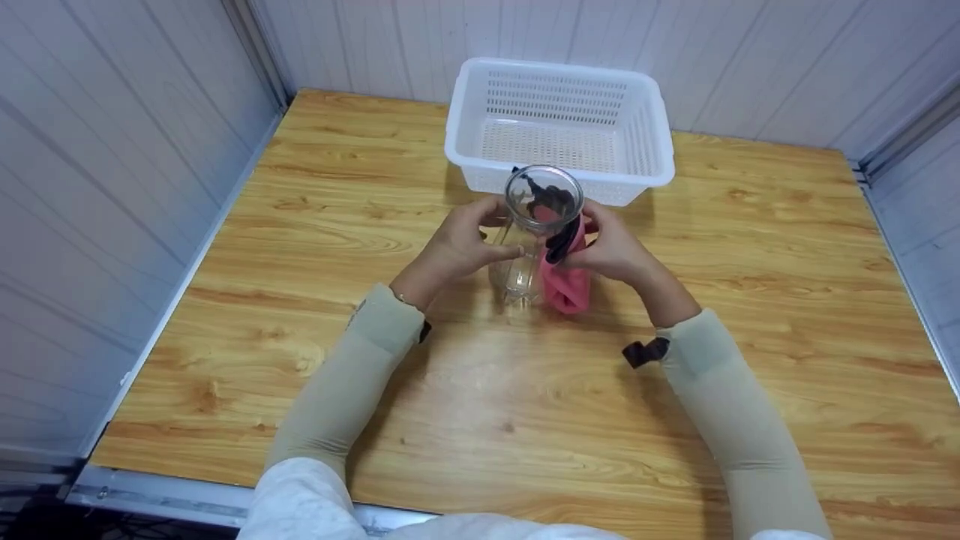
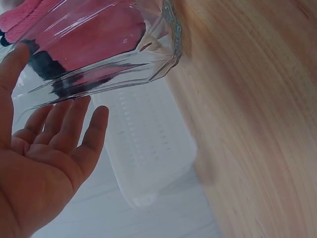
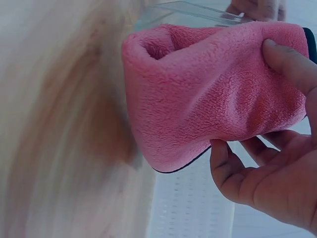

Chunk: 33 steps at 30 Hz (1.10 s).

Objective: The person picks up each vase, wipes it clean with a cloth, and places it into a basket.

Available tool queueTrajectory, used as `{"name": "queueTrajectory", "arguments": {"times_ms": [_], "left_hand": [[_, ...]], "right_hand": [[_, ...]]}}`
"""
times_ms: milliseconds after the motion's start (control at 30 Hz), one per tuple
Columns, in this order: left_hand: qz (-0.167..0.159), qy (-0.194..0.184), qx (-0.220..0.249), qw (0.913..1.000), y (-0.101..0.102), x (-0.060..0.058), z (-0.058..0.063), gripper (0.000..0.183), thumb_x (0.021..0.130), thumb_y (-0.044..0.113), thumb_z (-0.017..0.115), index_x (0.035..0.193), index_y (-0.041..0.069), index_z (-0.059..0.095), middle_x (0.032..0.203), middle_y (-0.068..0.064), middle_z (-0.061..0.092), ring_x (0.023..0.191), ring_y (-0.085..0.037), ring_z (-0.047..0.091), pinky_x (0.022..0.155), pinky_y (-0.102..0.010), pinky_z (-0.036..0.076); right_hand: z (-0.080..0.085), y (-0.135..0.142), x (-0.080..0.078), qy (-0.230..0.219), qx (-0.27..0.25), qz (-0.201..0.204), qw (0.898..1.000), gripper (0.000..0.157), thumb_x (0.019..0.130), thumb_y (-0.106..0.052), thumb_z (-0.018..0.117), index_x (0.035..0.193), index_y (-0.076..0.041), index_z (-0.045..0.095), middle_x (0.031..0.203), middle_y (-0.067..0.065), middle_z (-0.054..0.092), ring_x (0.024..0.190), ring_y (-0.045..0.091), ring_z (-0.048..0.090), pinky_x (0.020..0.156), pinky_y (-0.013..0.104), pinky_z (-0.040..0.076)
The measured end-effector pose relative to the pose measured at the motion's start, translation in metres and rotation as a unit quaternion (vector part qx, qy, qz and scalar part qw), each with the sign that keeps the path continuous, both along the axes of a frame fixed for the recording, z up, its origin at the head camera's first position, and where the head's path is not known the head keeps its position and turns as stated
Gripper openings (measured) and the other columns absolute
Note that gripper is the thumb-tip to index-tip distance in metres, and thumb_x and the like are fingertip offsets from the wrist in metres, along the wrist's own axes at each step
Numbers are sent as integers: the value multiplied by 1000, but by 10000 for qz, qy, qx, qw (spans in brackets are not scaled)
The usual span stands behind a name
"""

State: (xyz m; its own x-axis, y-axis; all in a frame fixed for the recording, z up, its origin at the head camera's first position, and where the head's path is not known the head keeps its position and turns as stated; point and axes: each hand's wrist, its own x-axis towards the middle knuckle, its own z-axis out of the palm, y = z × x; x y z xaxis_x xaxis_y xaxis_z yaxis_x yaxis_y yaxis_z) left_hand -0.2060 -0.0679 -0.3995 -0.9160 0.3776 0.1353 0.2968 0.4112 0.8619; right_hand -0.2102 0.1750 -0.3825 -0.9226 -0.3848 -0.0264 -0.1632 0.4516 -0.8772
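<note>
A clear glass jar (image 1: 517,270) with a round, wide mouth stands upright between both hands, just in front of the basket. My left hand (image 1: 459,238) grips it from the left, thumb across the near side and fingers around the far side. In the right hand (image 1: 616,247) is a folded pink cloth (image 1: 566,285) with a dark edge, pinched between thumb and fingers and held against the jar's right side. The right wrist view shows the cloth's fluffy pile (image 3: 198,94) close up. Through the glass in the left wrist view, the pink cloth (image 2: 94,39) shows behind the jar.
A white perforated plastic basket (image 1: 559,174) stands at the back of the wood-grain table (image 1: 480,420), right behind the jar. Pale panelled walls (image 1: 375,45) enclose the table at the back and both sides. A dark strap (image 1: 645,351) hangs from the right sleeve.
</note>
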Motion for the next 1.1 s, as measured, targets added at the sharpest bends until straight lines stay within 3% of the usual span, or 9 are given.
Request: {"name": "queueTrajectory", "arguments": {"times_ms": [133,333,433,633,800,1100], "left_hand": [[-82,-122,-120,9998,0,-1,1,60,77,20,81,131,13,55,128,0,63,121,-19,59,104,-32,47],[-273,-321,-133,9990,1,-5,2,61,80,13,77,135,12,52,133,-4,60,125,-23,55,108,-43,44],[-299,-314,-152,9989,1,-5,3,61,80,13,77,135,13,52,135,-4,58,126,-23,54,109,-42,44],[-299,-220,-124,9992,2,-6,1,59,79,13,77,134,14,54,134,-5,59,125,-23,55,108,-41,45],[-292,-247,-27,9993,2,-6,-1,59,79,13,78,133,14,54,132,-4,61,125,-24,55,106,-46,46],[-242,-466,140,9985,2,-6,-2,63,78,11,79,135,16,54,134,-2,60,127,-22,54,106,-44,46]], "right_hand": [[5,1,-2,154,-203,-86,9996,67,65,-5,85,127,-8,57,105,0,60,94,20,55,70,23,54],[27,-2,5,245,-589,-67,9979,56,65,2,82,116,7,58,82,-10,57,79,11,56,65,20,50],[30,-2,4,282,-539,-64,9981,57,65,1,83,116,7,59,83,-10,57,79,10,56,65,20,47],[18,2,-5,400,65,-153,9991,63,61,-10,90,118,-8,63,90,-7,62,87,16,57,69,24,48],[14,3,-6,511,463,-68,9976,61,58,-14,91,114,-12,66,95,1,66,88,21,58,70,28,50],[-2,2,-7,251,701,239,9969,63,57,-4,88,114,-9,64,103,8,66,92,25,62,76,28,51]]}}
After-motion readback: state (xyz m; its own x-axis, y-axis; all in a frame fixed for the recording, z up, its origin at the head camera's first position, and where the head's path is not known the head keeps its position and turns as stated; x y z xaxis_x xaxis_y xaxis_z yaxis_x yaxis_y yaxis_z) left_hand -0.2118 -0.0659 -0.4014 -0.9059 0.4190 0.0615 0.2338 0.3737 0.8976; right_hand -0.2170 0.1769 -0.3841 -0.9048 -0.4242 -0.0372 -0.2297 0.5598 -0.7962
